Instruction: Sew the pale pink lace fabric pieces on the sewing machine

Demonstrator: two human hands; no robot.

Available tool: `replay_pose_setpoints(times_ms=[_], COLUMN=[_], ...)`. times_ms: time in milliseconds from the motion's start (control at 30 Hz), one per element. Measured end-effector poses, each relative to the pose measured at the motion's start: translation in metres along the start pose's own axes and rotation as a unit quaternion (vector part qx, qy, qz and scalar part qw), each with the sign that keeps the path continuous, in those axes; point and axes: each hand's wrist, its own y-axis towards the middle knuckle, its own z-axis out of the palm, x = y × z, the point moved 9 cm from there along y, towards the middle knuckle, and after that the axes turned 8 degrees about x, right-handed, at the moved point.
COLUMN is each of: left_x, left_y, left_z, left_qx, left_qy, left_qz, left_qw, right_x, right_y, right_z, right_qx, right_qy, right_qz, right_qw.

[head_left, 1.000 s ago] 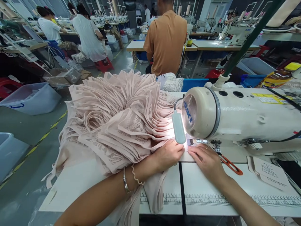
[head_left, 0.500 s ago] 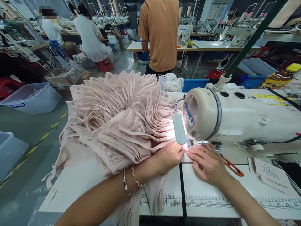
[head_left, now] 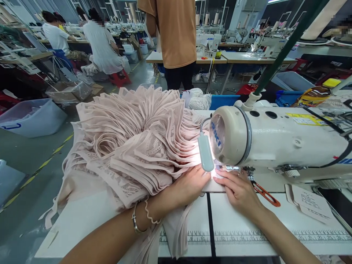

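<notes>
A large bunched pile of pale pink lace-trimmed fabric pieces (head_left: 132, 146) covers the table left of the sewing machine (head_left: 275, 135). My left hand (head_left: 192, 185) lies at the pile's right edge, fingers closed on pink fabric beside the needle area. Its fingertips are partly hidden behind the small lamp (head_left: 205, 152), which lights this spot. My right hand (head_left: 238, 187) rests just right of it, below the machine head, with its fingers stretched out flat over the fabric edge. The needle itself is hidden by the machine head and lamp.
Orange-handled thread snips (head_left: 266, 194) and handwritten paper tags (head_left: 312, 203) lie to the right. A printed ruler (head_left: 242, 237) runs along the table's front. Past the table stands a person in a brown shirt (head_left: 178, 33). A plastic bin (head_left: 33, 119) sits on the floor at left.
The whole view has shifted slightly, with the machine and fabric now a little further left. My hands stay beside the needle area. The person in brown has moved left, one arm now bent.
</notes>
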Motion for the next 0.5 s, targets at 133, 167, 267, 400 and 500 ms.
replay_pose_setpoints(times_ms=[133, 167, 267, 400, 500], left_x=[0.0, 0.001, 0.002, 0.005, 0.012], left_y=[0.003, 0.004, 0.007, 0.01, 0.011], left_z=[-0.005, -0.007, -0.013, -0.019, -0.021], left_qx=[-0.012, -0.015, -0.029, -0.041, -0.05], left_qy=[-0.018, -0.025, -0.052, -0.093, -0.138], left_qz=[0.006, 0.007, 0.006, 0.006, -0.012], left_qw=[1.0, 1.0, 0.998, 0.995, 0.989], right_x=[0.0, 0.001, 0.002, -0.002, -0.006], right_y=[0.0, 0.0, 0.001, 0.002, 0.002], right_z=[0.002, 0.002, 0.006, 0.015, 0.021], right_qx=[0.0, 0.0, 0.006, 0.039, 0.064], right_qy=[-0.011, -0.015, -0.028, -0.039, -0.044], right_qz=[0.0, -0.002, -0.007, 0.01, 0.025], right_qw=[1.0, 1.0, 1.0, 0.998, 0.997])
